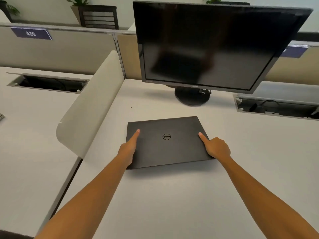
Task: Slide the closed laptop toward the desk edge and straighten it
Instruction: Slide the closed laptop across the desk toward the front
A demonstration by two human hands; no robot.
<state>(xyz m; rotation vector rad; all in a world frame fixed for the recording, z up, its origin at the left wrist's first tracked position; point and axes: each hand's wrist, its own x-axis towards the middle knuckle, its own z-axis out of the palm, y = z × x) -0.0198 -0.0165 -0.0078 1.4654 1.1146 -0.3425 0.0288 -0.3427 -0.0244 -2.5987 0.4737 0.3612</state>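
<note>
The supporting surface is a flat, off-white laminate desk point(172, 195) with a matte finish. Resting directly on it are a closed, dark grey rectangular laptop point(165, 147), lid up with a circular logo at centre and lying slightly skewed to the desk's edges, and, well behind it, the round black base of a black flat-panel monitor point(192, 98). A rectangular grey-framed cable cut-out point(276, 107) is recessed into the desk at the far right, with dark cables visible inside.

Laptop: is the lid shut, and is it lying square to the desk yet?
Shut: the laptop lies flat, its logo lid facing up. Not square: it sits slightly rotated on the desk. Each hand's index finger rests on the lid.
</note>
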